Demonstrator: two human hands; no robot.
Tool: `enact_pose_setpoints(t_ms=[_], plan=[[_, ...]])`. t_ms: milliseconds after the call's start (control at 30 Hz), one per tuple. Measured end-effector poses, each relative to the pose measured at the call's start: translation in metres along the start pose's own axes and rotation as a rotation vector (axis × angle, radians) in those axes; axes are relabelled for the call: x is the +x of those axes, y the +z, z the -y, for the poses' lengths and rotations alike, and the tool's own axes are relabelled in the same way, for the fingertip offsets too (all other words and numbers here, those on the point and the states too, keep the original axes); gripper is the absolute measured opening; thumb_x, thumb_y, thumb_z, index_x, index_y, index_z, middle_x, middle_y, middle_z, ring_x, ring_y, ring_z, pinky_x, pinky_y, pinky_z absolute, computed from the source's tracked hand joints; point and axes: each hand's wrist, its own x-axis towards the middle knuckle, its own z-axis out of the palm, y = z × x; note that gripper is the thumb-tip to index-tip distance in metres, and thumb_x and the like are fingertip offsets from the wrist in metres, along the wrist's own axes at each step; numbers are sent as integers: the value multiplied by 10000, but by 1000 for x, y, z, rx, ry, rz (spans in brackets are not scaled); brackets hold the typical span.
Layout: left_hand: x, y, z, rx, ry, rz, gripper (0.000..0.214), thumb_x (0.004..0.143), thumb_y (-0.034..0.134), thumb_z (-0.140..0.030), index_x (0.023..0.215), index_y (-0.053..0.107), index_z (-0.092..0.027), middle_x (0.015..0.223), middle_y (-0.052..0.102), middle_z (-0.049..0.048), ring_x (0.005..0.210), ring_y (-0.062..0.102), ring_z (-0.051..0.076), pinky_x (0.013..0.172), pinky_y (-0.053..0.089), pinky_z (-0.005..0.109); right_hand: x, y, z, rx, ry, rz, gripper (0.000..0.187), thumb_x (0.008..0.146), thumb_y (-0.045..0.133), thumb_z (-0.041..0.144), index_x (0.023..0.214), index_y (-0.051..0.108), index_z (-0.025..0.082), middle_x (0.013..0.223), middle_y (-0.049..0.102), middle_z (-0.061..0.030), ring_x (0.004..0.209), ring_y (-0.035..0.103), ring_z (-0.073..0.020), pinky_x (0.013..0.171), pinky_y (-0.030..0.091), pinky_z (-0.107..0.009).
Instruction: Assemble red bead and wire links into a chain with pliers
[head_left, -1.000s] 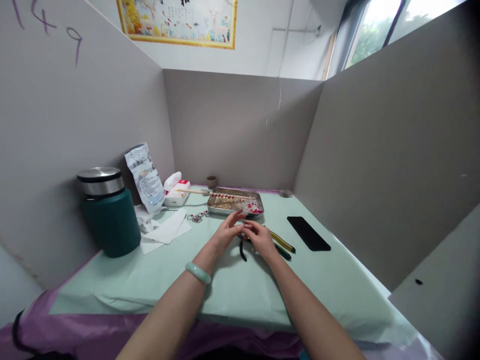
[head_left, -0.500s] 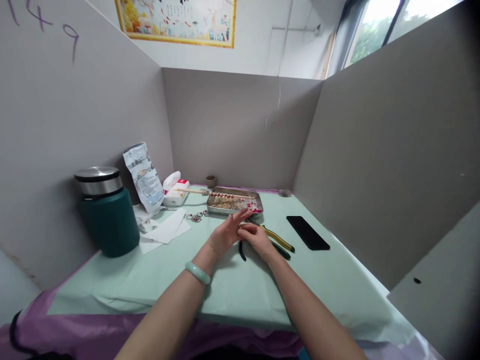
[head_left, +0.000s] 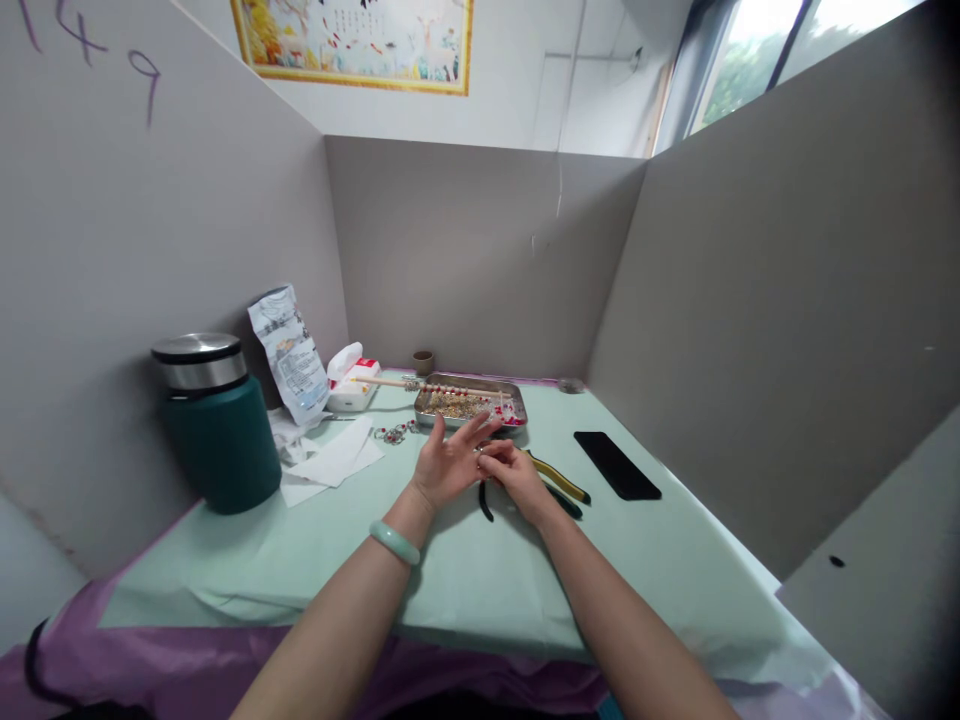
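Observation:
My left hand (head_left: 450, 465) is open, palm turned up, with its thumb and fingers spread. My right hand (head_left: 514, 472) pinches close against the left fingers, on something small and shiny that I cannot make out. Under and beside my right hand lie pliers with yellow handles (head_left: 562, 479) and a tool with dark green handles (head_left: 564, 502). A black curved handle (head_left: 486, 503) pokes out below my hands. Just behind them is a metal tray (head_left: 523, 418) of small gold, red and clear beads, with a wooden stick (head_left: 386, 381) strung with red beads across it.
A beaded chain (head_left: 395, 433) and white paper (head_left: 337, 458) lie left of my hands. Further left stand a green thermos (head_left: 217, 435), a snack bag (head_left: 289, 350) and a tissue pack (head_left: 352, 385). A black phone (head_left: 616, 466) lies right. Grey partitions (head_left: 480, 250) enclose the table.
My left hand has opened out, its thumb swinging away to the left and its palm turning up. My right hand keeps its pinch in nearly the same place.

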Motion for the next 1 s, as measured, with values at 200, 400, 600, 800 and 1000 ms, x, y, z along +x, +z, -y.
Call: enact_pose_setpoints(t_ms=[200, 400, 600, 800, 1000], plan=[[0, -2, 0, 54, -22, 9, 688, 819, 344, -713, 1258, 553, -226, 1421, 432, 120, 1262, 415, 343, 862, 443, 451, 1, -1, 1, -6, 13, -86, 266, 687, 714, 399, 743, 581, 175, 665, 571, 27, 590, 499, -115, 567, 389, -246], [-2, 0, -3, 52, -23, 31, 666, 824, 351, -702, 1252, 554, -235, 1429, 425, 109, 1274, 400, 344, 892, 428, 476, 1, -1, 2, 12, 13, -74, 295, 689, 708, 433, 721, 557, 182, 641, 546, 36, 549, 468, -103, 531, 382, -236], [-6, 5, -10, 46, -10, 46, 720, 792, 327, -747, 1247, 558, -240, 1436, 413, 117, 1290, 378, 367, 930, 384, 564, 0, -9, 9, 36, -23, -46, 278, 759, 647, 459, 821, 576, 197, 653, 534, 31, 563, 473, -110, 515, 381, -228], [-5, -2, -6, 54, -65, 59, 710, 812, 327, -723, 1269, 542, -224, 1395, 461, 135, 1268, 410, 352, 948, 382, 546, 1, -9, 3, 27, -44, -33, 328, 760, 652, 476, 940, 595, 208, 704, 562, 21, 638, 534, -134, 544, 433, -235], [-4, -3, -8, 18, -51, 57, 712, 824, 300, -716, 1267, 544, -216, 1405, 453, 126, 1263, 407, 363, 950, 381, 551, 3, -12, 0, 26, -4, -34, 388, 795, 573, 565, 780, 585, 178, 644, 536, 15, 517, 454, -99, 449, 345, -215]])
